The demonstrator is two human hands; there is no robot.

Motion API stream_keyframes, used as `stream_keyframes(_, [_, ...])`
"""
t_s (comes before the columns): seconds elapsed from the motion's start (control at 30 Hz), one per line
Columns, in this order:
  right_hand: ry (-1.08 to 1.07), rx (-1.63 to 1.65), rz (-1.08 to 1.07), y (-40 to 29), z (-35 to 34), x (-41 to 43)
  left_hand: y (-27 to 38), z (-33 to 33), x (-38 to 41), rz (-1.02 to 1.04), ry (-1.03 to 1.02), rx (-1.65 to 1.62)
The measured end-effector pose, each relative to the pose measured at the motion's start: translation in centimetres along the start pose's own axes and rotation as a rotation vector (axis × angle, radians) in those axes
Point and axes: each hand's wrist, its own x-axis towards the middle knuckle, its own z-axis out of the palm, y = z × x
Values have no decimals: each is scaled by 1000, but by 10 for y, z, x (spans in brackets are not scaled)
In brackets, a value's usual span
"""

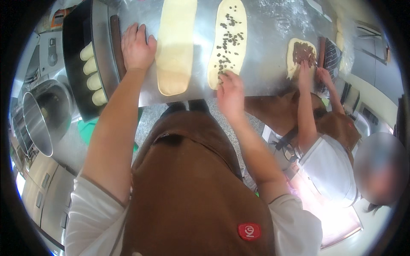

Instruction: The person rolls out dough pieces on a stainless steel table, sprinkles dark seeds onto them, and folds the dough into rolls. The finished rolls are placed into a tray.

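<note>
Two long flat strips of dough lie side by side on a steel worktable. The left one, a plain dough strip [175, 48], is bare; the right one, a topped dough strip [213, 48], carries scattered small dark pieces, perhaps raisins or chips. My left hand [137, 48] rests palm down on the table just left of the plain strip, fingers spread, holding nothing. At the near end of the topped strip, my right hand [231, 91] has its fingers bent over the dough beside the dark pieces; whether anything is between the fingertips is hidden.
A black pan [75, 64] with several dough rolls [94, 81] stands at the left, beside a dark bar [117, 44]. Metal bowls [48, 118] are farther left. At the right, a co-worker's hands [305, 72] touch a dough piece [291, 60] covered with brown filling.
</note>
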Motion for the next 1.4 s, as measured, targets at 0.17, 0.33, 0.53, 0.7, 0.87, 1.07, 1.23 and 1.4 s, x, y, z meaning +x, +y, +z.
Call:
stream_keyframes(0.17, [-24, 133, 129, 27, -11, 29, 1, -2, 2, 11, -17, 11])
stream_keyframes(0.33, [-101, 67, 135, 47, -14, 48, 10, -12, 11, -25, -85, -19])
stream_keyframes(0.53, [125, 156, 25, 52, -43, 199, 13, -12, 10, -52, -108, -31])
stream_keyframes(0.7, [270, -152, -199, 78, -29, 389, 19, -18, 14, -75, -156, -3])
stream_keyframes(0.87, [-178, -435, 34, 96, -6, 473, 18, -16, 13, -74, -164, -3])
stream_keyframes(1.07, [-38, -324, 8, 94, -7, 507, 19, -16, 15, -93, -187, 3])
stream_keyframes(1.23, [-36, -273, -46, 96, -13, 463, 20, -17, 17, -91, -174, -2])
stream_keyframes(1.4, [105, -445, -181, 109, 25, 457, 21, -19, 18, -102, -193, 14])
